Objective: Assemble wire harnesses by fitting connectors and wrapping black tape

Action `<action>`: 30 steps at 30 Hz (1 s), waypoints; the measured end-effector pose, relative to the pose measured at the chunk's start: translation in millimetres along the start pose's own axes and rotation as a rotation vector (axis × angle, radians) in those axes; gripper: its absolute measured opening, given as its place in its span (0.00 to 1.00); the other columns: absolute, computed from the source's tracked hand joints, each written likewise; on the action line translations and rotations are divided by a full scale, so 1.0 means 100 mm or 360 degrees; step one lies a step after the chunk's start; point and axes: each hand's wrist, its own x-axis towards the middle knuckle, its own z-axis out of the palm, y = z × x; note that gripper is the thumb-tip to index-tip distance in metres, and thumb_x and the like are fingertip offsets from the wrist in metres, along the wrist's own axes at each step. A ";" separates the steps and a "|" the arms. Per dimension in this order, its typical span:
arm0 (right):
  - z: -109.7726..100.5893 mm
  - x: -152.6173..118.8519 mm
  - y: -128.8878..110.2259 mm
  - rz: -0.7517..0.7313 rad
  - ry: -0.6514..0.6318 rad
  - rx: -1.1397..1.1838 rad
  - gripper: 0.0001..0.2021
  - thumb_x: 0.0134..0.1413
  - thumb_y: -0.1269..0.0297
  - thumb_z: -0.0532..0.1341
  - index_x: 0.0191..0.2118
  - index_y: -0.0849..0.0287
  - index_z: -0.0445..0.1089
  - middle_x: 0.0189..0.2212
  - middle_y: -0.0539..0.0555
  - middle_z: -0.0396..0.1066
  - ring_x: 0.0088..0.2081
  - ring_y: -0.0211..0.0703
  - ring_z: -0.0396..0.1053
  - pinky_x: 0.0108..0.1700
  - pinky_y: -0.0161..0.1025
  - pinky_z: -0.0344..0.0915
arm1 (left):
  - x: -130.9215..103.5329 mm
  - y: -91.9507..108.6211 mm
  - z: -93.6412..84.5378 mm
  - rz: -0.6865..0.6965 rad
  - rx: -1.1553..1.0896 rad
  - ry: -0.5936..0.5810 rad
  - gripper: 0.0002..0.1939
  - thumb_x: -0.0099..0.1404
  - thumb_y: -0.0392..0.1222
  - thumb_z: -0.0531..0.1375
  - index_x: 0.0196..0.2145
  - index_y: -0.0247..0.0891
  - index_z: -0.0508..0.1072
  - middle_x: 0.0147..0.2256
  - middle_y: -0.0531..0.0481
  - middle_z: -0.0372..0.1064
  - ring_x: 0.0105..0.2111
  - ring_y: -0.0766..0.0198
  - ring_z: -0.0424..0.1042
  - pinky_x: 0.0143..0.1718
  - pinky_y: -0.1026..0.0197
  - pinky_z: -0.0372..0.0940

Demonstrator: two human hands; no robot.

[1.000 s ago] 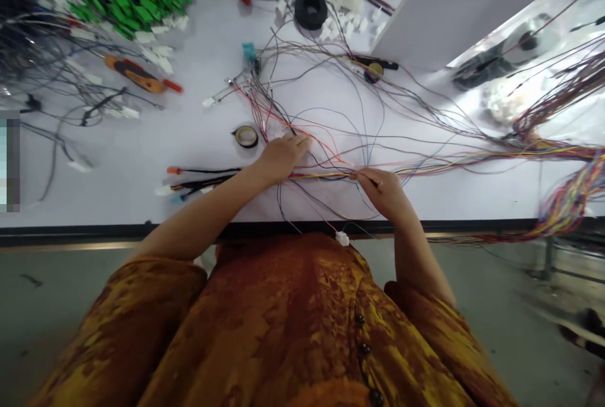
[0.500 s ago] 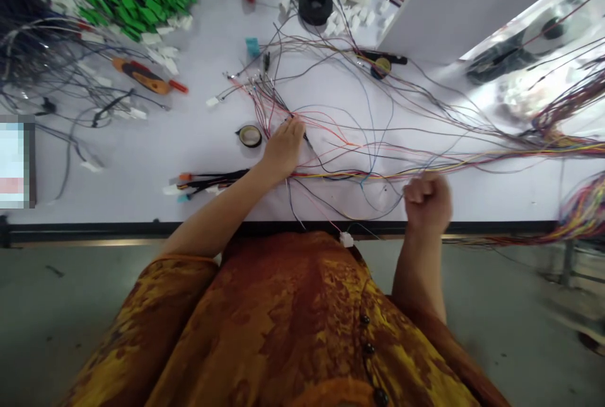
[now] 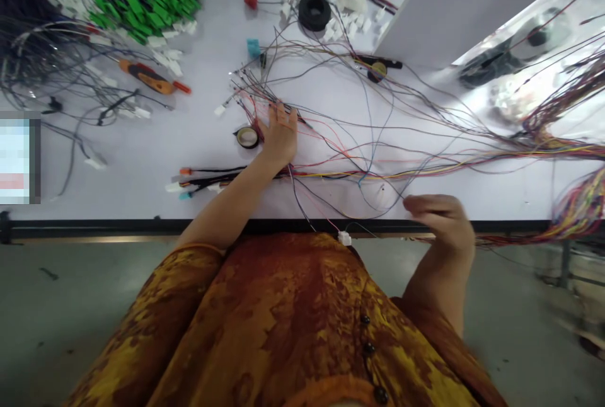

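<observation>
My left hand [image 3: 280, 136] lies with fingers spread over a group of loose wires [image 3: 258, 89] whose bare metal ends fan out to the upper left. Beside its wrist is a roll of tape [image 3: 246, 137]. My right hand [image 3: 442, 215], near the table's front edge, is closed in a pinch on a thin dark wire [image 3: 385, 180] that slants up toward my left hand. Beneath my left forearm runs a wire bundle [image 3: 340, 174], its black-sleeved branches ending in orange, white and blue connectors [image 3: 184, 183] on the left.
At the upper left lie a pile of wires with green connectors [image 3: 161, 0] and an orange-handled tool [image 3: 146, 76]. A black tape roll [image 3: 314, 12] sits among white connectors at the back. A white connector [image 3: 345, 238] hangs at the front edge. A grey panel [image 3: 425, 10] rises at the back right.
My left hand has shifted slightly up and left, its fingers now spread. My right hand has gone from a fist to a pinch and moved a little right and down, pulling the dark wire straighter.
</observation>
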 end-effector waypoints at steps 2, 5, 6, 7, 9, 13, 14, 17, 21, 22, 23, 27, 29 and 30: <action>0.02 0.02 -0.02 0.0195 -0.0152 -0.0225 0.19 0.49 0.42 0.70 0.27 0.55 0.80 0.26 0.57 0.78 0.30 0.48 0.74 0.34 0.45 0.66 | 0.02 -0.01 -0.02 -0.0053 0.0001 -0.0005 0.32 0.72 0.30 0.43 0.71 0.36 0.55 0.75 0.36 0.34 0.75 0.38 0.36 0.67 0.22 0.40; 0.03 0.01 -0.01 -0.0035 -0.0216 -0.0057 0.10 0.50 0.51 0.72 0.28 0.51 0.81 0.23 0.53 0.75 0.26 0.44 0.71 0.32 0.43 0.65 | 0.07 -0.03 -0.04 -0.0103 -0.0013 0.0034 0.31 0.72 0.29 0.42 0.71 0.32 0.55 0.75 0.34 0.35 0.75 0.38 0.36 0.68 0.24 0.40; 0.02 0.01 0.00 -0.0276 -0.0113 0.0201 0.10 0.50 0.51 0.71 0.24 0.48 0.79 0.16 0.50 0.68 0.20 0.40 0.66 0.29 0.42 0.63 | 0.09 -0.03 -0.04 -0.0104 -0.0016 0.0055 0.31 0.72 0.28 0.42 0.71 0.31 0.55 0.75 0.33 0.35 0.75 0.39 0.36 0.69 0.26 0.40; 0.00 0.00 0.02 -0.0516 0.0050 0.0481 0.12 0.49 0.49 0.71 0.21 0.46 0.76 0.11 0.46 0.57 0.15 0.37 0.57 0.26 0.41 0.59 | 0.10 -0.03 -0.05 -0.0095 -0.0020 0.0069 0.31 0.72 0.28 0.43 0.71 0.30 0.55 0.75 0.33 0.36 0.75 0.39 0.37 0.70 0.28 0.39; -0.05 0.01 0.03 -0.0772 0.0361 0.0886 0.14 0.48 0.47 0.69 0.19 0.44 0.72 0.09 0.42 0.37 0.12 0.33 0.39 0.21 0.39 0.50 | 0.11 -0.03 -0.05 -0.0066 -0.0039 0.0078 0.32 0.71 0.28 0.45 0.71 0.27 0.54 0.74 0.30 0.36 0.74 0.40 0.38 0.71 0.31 0.39; -0.14 0.03 -0.16 -0.0665 0.0215 0.0836 0.06 0.46 0.52 0.70 0.31 0.43 0.79 0.10 0.42 0.42 0.12 0.34 0.40 0.17 0.37 0.45 | 0.01 -0.04 -0.04 0.0039 -0.0015 0.0036 0.33 0.70 0.27 0.46 0.71 0.19 0.50 0.73 0.26 0.37 0.74 0.42 0.41 0.72 0.40 0.43; -0.15 0.04 -0.26 -0.0674 0.0139 0.0788 0.07 0.46 0.54 0.70 0.34 0.45 0.80 0.11 0.42 0.45 0.11 0.34 0.43 0.16 0.38 0.45 | -0.05 -0.05 -0.04 0.0101 0.0019 0.0012 0.32 0.70 0.27 0.45 0.70 0.18 0.52 0.73 0.25 0.39 0.74 0.43 0.42 0.72 0.43 0.44; -0.15 0.09 -0.67 -0.0708 0.0065 0.0669 0.11 0.47 0.58 0.70 0.39 0.52 0.81 0.12 0.44 0.51 0.12 0.34 0.49 0.15 0.39 0.47 | -0.31 -0.13 -0.09 0.0394 0.0101 -0.0069 0.28 0.70 0.26 0.44 0.66 0.18 0.61 0.71 0.24 0.48 0.72 0.44 0.50 0.70 0.47 0.50; -0.02 0.28 -1.30 -0.0634 0.0071 0.0461 0.13 0.46 0.56 0.75 0.38 0.52 0.80 0.16 0.45 0.57 0.15 0.32 0.53 0.16 0.39 0.47 | -0.72 -0.34 -0.28 0.0558 -0.0083 0.0085 0.27 0.70 0.29 0.48 0.65 0.32 0.65 0.58 0.33 0.70 0.59 0.47 0.69 0.60 0.47 0.62; 0.05 0.37 -1.45 -0.0605 0.0042 0.0402 0.14 0.47 0.56 0.75 0.40 0.53 0.80 0.17 0.45 0.59 0.16 0.31 0.53 0.17 0.39 0.46 | -0.81 -0.42 -0.32 0.0483 -0.0228 0.0209 0.26 0.71 0.32 0.50 0.64 0.34 0.66 0.51 0.35 0.74 0.53 0.48 0.73 0.57 0.48 0.65; 0.13 0.47 -1.60 -0.0589 -0.0014 0.0338 0.14 0.50 0.56 0.74 0.42 0.53 0.80 0.18 0.45 0.60 0.17 0.29 0.54 0.18 0.38 0.46 | -0.89 -0.51 -0.36 0.0398 -0.0429 0.0343 0.23 0.71 0.35 0.52 0.62 0.35 0.69 0.45 0.38 0.76 0.47 0.50 0.75 0.52 0.51 0.66; 0.66 1.01 -2.07 -0.0586 -0.0383 0.0046 0.10 0.55 0.65 0.70 0.44 0.57 0.76 0.19 0.41 0.63 0.19 0.24 0.58 0.21 0.32 0.49 | -1.12 -0.90 -0.39 0.0261 -0.1512 0.0430 0.10 0.69 0.45 0.60 0.39 0.38 0.79 0.27 0.49 0.68 0.25 0.66 0.64 0.30 0.64 0.63; 1.09 1.28 -2.21 -0.0625 -0.0600 0.0028 0.10 0.55 0.69 0.69 0.42 0.62 0.72 0.19 0.38 0.61 0.18 0.23 0.55 0.19 0.28 0.49 | -1.21 -1.08 -0.35 0.0153 -0.2015 0.0174 0.11 0.68 0.47 0.62 0.34 0.38 0.79 0.25 0.52 0.64 0.20 0.70 0.57 0.23 0.66 0.57; 1.33 1.40 -2.25 -0.0642 -0.0718 0.0070 0.10 0.56 0.70 0.68 0.42 0.63 0.70 0.19 0.37 0.59 0.18 0.22 0.54 0.19 0.26 0.48 | -1.26 -1.15 -0.33 0.0064 -0.2223 0.0058 0.12 0.68 0.47 0.62 0.33 0.37 0.78 0.24 0.52 0.63 0.19 0.72 0.55 0.21 0.67 0.55</action>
